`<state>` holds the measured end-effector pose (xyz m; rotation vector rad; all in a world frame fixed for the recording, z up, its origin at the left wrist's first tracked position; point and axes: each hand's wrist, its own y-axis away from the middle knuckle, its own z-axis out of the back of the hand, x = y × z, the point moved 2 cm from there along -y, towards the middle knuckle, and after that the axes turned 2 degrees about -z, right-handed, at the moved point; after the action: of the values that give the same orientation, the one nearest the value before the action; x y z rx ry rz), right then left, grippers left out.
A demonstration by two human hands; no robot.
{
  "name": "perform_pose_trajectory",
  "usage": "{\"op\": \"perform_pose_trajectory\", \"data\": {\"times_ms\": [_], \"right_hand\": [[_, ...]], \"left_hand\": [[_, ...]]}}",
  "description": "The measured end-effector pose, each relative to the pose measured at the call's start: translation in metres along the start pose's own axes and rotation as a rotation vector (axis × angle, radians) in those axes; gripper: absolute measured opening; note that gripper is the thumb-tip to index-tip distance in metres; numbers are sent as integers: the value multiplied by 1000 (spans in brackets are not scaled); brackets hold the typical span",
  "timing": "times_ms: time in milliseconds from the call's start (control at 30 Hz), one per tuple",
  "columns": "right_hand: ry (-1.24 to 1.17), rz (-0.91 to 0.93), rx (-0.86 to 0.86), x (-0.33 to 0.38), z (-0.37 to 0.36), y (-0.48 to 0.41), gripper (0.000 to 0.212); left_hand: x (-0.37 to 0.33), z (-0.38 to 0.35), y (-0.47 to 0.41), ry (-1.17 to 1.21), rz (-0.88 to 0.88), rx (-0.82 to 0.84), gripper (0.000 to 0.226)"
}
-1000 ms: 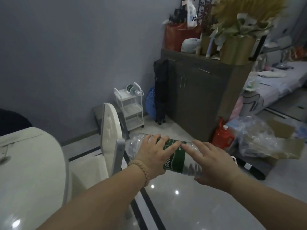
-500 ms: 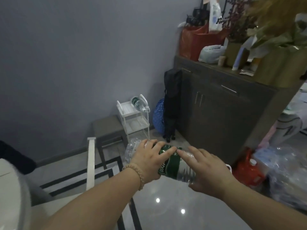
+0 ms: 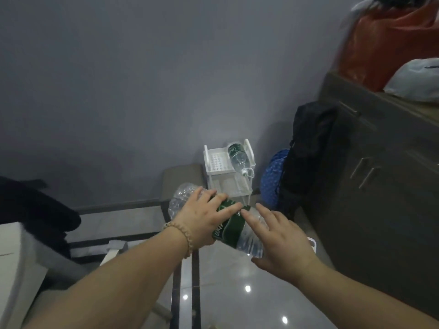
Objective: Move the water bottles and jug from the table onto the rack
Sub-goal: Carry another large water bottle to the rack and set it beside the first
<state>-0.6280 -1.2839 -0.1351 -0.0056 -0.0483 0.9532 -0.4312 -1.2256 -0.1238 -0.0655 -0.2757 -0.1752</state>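
Observation:
I carry a clear water bottle point(image 3: 231, 230) with a dark green label, lying on its side in the air between my hands. My left hand point(image 3: 202, 218), with a bead bracelet on the wrist, grips it over the middle and base end. My right hand point(image 3: 282, 241) rests on its neck end with straight fingers. Ahead by the wall stands a small white tiered rack point(image 3: 215, 166). A second green-label water bottle point(image 3: 237, 157) lies on the rack's top tier, on the right side.
A grey stool point(image 3: 180, 180) stands left of the rack. A blue bag point(image 3: 273, 179) and a black bag point(image 3: 308, 150) lean by a dark cabinet point(image 3: 380, 176) on the right. White furniture point(image 3: 16, 262) with dark cloth on it sits at the left. The floor is glossy tile.
The view has moved closer to the rack and turned left, so the cabinet top and plant have left the frame. Both hands keep the same hold on the bottle.

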Motion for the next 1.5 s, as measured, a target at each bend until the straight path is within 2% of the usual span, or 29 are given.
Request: {"op": "perform_pose_trajectory", "data": {"times_ms": [100,333,500,633,833,933,1033,1233,1500], "right_hand": [[-24,-11,-16,-17,-20,-60,113],[-63,-189,41,-51,-48,-176,111],[-96,-293,82,-84,-64,-245,115],[-125,-300,123,-115,-80,-295,114],[-172,-259,172,-153,-110,-378,112],[-193,-278,179,-155,-120,-408,112],[-225,-303,211,-147,-132,-433,111],[-265,-461,279,-131,-165,-485,109],[-255,-599,321,-116,-213,-541,100]], "left_hand": [[43,-27,-45,1,-28,25,101],[130,-83,-158,22,-183,91,107],[176,-118,-239,13,-306,124,118],[203,-146,-289,5,-318,163,130],[250,-185,-356,43,-299,265,113],[273,-204,-379,22,-334,286,103],[298,-229,-402,7,-445,302,98],[336,-291,-449,52,-682,310,99],[371,-362,-475,206,-774,223,107]]}}
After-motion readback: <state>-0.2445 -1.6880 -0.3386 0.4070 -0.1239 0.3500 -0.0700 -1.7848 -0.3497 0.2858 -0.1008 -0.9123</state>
